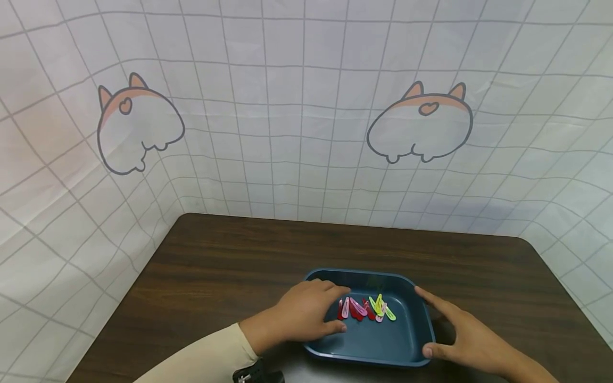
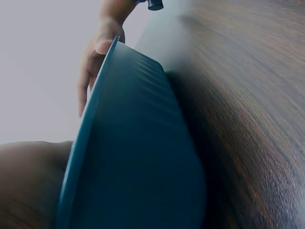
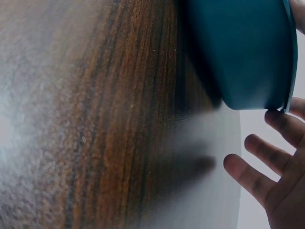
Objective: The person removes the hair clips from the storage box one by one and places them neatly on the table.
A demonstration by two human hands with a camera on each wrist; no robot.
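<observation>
A dark blue plastic tray (image 1: 364, 274) sits on the wooden table (image 1: 215, 266) near its front edge. Several coloured hair clips (image 1: 366, 308), red, pink and yellow-green, lie in a loose row on its floor. My left hand (image 1: 330, 308) reaches over the tray's left rim with relaxed fingers just beside the red clips and holds nothing. My right hand (image 1: 455, 327) rests along the right rim, fingers straight, thumb at the front right corner. The left wrist view shows the tray's outer wall (image 2: 143, 143) with the right hand (image 2: 97, 62) beyond it. In the right wrist view, spread fingers (image 3: 267, 162) lie beside the tray (image 3: 238, 52).
A white grid-patterned cloth (image 1: 297, 133) with cartoon animal prints hangs behind and around the table. A black wrist device (image 1: 256, 374) sits on my left sleeve. Bare wood lies to the left, right and behind the tray.
</observation>
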